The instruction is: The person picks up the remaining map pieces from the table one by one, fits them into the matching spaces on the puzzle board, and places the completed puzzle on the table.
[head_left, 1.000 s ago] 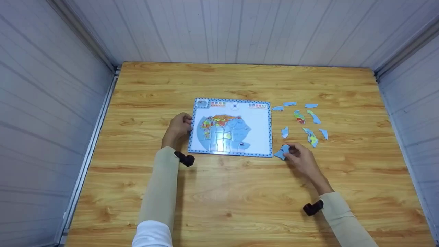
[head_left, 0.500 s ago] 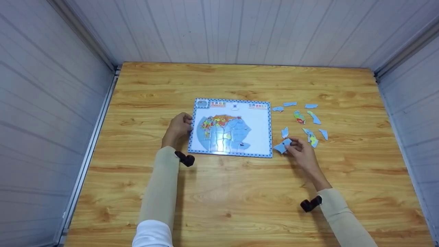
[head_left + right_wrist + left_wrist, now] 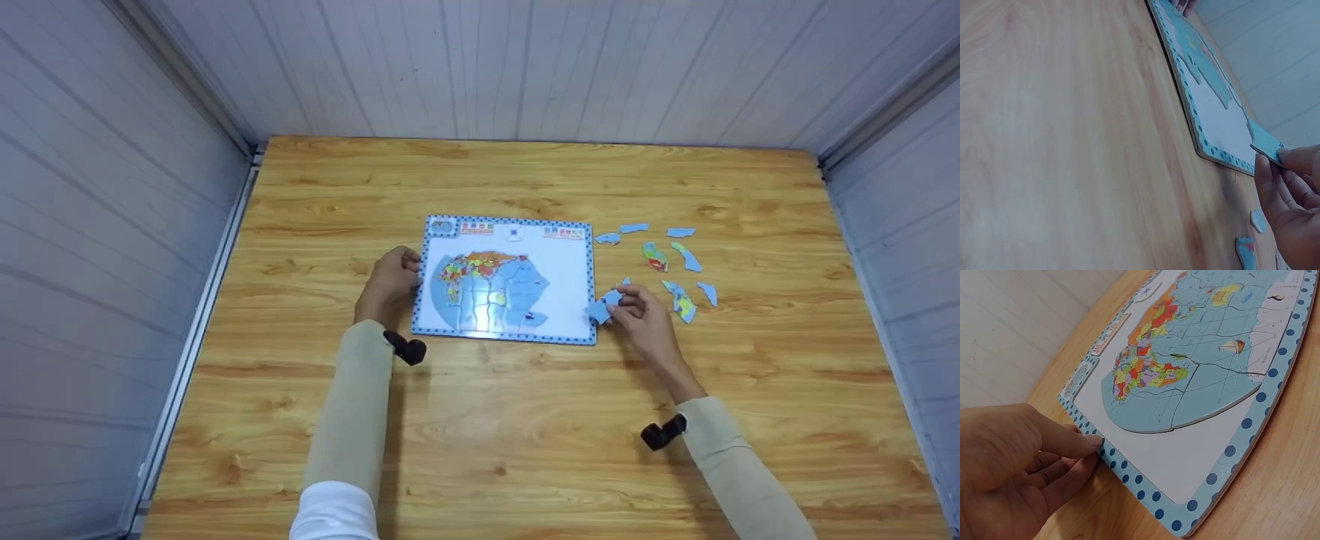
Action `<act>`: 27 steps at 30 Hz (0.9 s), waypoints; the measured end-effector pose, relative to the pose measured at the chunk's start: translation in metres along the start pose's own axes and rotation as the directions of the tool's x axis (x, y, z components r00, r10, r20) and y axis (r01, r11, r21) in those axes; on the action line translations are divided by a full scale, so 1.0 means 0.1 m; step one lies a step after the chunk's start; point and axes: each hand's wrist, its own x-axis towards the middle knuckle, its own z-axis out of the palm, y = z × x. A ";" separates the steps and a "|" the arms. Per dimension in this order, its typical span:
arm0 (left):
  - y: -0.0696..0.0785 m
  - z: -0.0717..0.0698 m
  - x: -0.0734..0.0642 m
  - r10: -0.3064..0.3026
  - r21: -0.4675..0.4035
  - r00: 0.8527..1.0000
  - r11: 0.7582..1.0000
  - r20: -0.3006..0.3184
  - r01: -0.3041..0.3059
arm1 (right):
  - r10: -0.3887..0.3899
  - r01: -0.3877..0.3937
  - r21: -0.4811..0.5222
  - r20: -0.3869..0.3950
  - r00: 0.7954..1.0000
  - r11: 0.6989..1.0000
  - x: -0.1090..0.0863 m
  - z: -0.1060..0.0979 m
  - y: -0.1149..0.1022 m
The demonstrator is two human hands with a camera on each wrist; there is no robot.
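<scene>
A world map jigsaw board (image 3: pixel 568 274) with a blue dotted border lies on the table. A joined group of map pieces (image 3: pixel 517 292) covers its left and middle, and bare white shows on the right. My left hand (image 3: pixel 390 281) grips the board's left edge; in the left wrist view the thumb (image 3: pixel 1090 441) lies on the dotted border, with the other fingers curled at the edge. My right hand (image 3: pixel 649 322) pinches a blue puzzle piece (image 3: pixel 1266 142) between thumb and fingers. This piece is raised over the board's right border, tilted.
Right of the board lie several loose puzzle pieces, among them a green and red one (image 3: pixel 655 256), a blue and yellow one (image 3: pixel 681 301) and a plain blue strip (image 3: pixel 681 232). Pale panel walls (image 3: pixel 480 67) enclose the wooden table (image 3: pixel 487 450) at the back and sides.
My right hand has moved up and left with the blue puzzle piece, from beside the board's lower right corner to over its right border. The left hand and board have stayed put.
</scene>
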 end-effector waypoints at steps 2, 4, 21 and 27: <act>0.00 0.00 0.00 -0.002 -0.010 1.000 1.000 0.004 0.002 | 0.004 -0.004 -0.006 -0.004 1.000 1.000 0.02 0.01 -0.01; 0.00 0.01 0.01 -0.012 -0.021 1.000 1.000 0.009 0.012 | 0.003 -0.003 -0.005 -0.009 1.000 1.000 0.05 0.01 -0.03; 0.01 0.00 0.00 -0.038 -0.019 0.999 0.999 0.013 0.038 | 0.043 -0.041 -0.086 0.023 0.999 0.995 0.20 0.20 -0.14; 0.03 0.00 0.00 -0.009 0.010 1.000 1.000 0.010 0.009 | 0.028 -0.024 -0.064 0.060 0.998 0.998 0.21 0.31 -0.12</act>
